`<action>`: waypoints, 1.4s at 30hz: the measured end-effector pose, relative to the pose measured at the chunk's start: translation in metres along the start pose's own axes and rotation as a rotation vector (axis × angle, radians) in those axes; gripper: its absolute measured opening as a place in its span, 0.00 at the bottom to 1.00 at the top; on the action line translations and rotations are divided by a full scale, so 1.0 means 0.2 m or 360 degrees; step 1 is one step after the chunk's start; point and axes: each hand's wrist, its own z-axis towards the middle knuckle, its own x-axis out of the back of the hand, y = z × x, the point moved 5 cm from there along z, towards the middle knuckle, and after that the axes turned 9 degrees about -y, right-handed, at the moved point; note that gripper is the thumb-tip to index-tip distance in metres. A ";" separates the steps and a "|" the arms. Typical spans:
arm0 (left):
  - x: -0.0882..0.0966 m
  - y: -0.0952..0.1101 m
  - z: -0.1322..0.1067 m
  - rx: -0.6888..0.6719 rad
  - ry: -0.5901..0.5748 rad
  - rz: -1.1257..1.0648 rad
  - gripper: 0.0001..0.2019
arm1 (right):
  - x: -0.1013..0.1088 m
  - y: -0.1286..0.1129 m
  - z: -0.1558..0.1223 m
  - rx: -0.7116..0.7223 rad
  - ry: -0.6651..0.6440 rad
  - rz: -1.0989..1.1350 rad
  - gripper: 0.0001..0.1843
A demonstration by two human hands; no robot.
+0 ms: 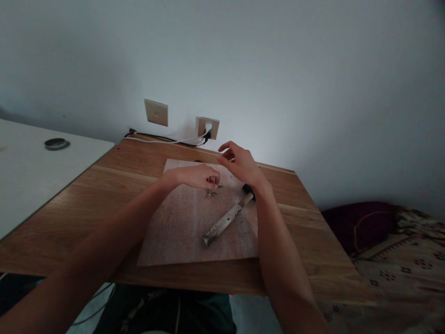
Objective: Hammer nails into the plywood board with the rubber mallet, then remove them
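Nearest, below the near edge of the pale board (177, 232), dark green trousers (205, 311) show under the wooden table (323, 260) that carries it. Hammer (224, 223) lies on the right half of the board, slantwise: worn handle end toward the board's near edge, black head toward its right edge, partly hidden by the right forearm. Small metal nails (210, 192), several in a loose cluster, lie beyond the handle end, around the middle of the board's far half; exact count too small to read. Left hand (200, 176) is over the board's far half, just beside the nails, fingers curled inward; cannot tell whether anything is pinched in them. Right hand (239, 162) is raised over the board's far right corner, fingers loosely bent, thumb and forefinger apart, grip released. To the right of the board, past the table, patterned bedding (399, 273); to its left, a white tabletop (24, 176) bearing a round dark-topped object (56, 144). Beyond the board's far edge, white and black cables (167, 140) run to a wall socket (212, 123); a second wall plate (156, 112) sits left of that, on the pale wall (278, 69).
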 end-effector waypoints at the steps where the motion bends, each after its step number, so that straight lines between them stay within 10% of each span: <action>1: 0.01 0.00 -0.01 0.0008 0.0011 0.0007 0.06 | 0.00 0.00 0.00 -0.0001 0.0003 0.0005 0.11; 13: 0.24 0.14 -0.26 0.0158 0.0528 0.0020 0.10 | 0.06 -0.02 -0.02 0.0014 0.0061 -0.0003 0.12; 23: -0.37 0.27 -0.80 0.0917 0.0512 0.0343 0.12 | 0.20 -0.35 -0.29 0.0140 0.0434 -0.0157 0.12; 27: -0.56 0.20 -1.05 0.1126 0.0828 0.0289 0.16 | 0.06 -0.09 -0.56 -0.0005 0.0234 -0.0375 0.11; 33: -0.65 0.13 -1.15 0.1123 0.1015 0.0096 0.20 | -0.13 0.41 -1.18 -0.0519 0.0584 -0.0548 0.20; 42: -0.64 0.22 -1.04 0.1293 0.0982 -0.0122 0.20 | -0.20 0.49 -1.34 -0.1103 0.0475 -0.0201 0.38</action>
